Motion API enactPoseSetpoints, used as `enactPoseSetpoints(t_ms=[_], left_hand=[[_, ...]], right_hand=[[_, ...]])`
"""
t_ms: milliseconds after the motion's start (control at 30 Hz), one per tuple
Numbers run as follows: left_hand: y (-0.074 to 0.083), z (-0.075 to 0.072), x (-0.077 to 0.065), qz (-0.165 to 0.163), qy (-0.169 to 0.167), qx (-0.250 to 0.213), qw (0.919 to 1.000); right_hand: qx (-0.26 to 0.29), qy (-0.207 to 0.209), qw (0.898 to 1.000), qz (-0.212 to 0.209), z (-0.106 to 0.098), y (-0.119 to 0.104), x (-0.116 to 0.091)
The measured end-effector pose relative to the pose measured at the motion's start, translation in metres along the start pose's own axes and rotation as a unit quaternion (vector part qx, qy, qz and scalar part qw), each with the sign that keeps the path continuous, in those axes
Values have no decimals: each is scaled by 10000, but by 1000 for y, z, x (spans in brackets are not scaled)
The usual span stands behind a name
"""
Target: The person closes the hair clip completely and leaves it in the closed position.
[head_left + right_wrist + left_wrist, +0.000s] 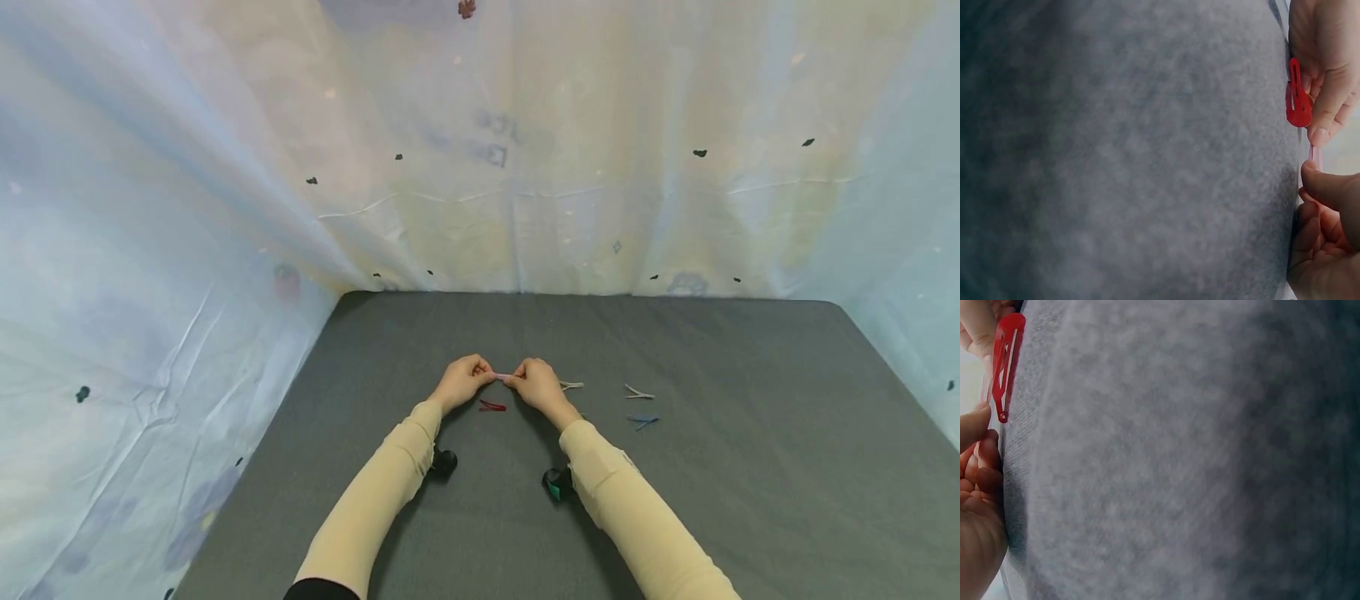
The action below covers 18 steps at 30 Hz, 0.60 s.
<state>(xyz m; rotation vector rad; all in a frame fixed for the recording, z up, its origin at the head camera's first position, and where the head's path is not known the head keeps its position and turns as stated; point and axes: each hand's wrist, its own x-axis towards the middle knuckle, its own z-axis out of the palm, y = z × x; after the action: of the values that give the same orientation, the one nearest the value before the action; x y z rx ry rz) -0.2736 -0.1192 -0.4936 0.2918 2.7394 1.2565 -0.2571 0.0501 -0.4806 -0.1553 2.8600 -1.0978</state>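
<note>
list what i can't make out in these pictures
Head: pink item's ends, covered by left hand and right hand.
Head: part of pale clip behind right hand.
Head: blue clip's fine detail, too small.
Left wrist: left hand, cut off by left edge.

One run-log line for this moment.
left hand pinches slim pink item; right hand pinches its other end; red hair clip lies on table

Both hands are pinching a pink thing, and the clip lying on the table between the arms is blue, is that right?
Not quite: that clip is red, not blue, as the head view shows. The left hand and right hand do both pinch the pink thing.
</note>
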Motion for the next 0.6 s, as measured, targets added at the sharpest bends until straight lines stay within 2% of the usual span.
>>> enactPoseSetpoints(t_ms=[267, 433, 600], left_hand=[[3, -1, 1, 161, -128, -40, 9998], [-3, -3, 1, 104, -195, -345, 9992], [-7, -3, 2, 232, -308, -711, 9967]], right_hand=[[103, 95, 9997, -200, -2, 0, -1], [642, 35, 9979, -17, -4, 1, -3], [1268, -122, 9917, 177, -6, 0, -3]])
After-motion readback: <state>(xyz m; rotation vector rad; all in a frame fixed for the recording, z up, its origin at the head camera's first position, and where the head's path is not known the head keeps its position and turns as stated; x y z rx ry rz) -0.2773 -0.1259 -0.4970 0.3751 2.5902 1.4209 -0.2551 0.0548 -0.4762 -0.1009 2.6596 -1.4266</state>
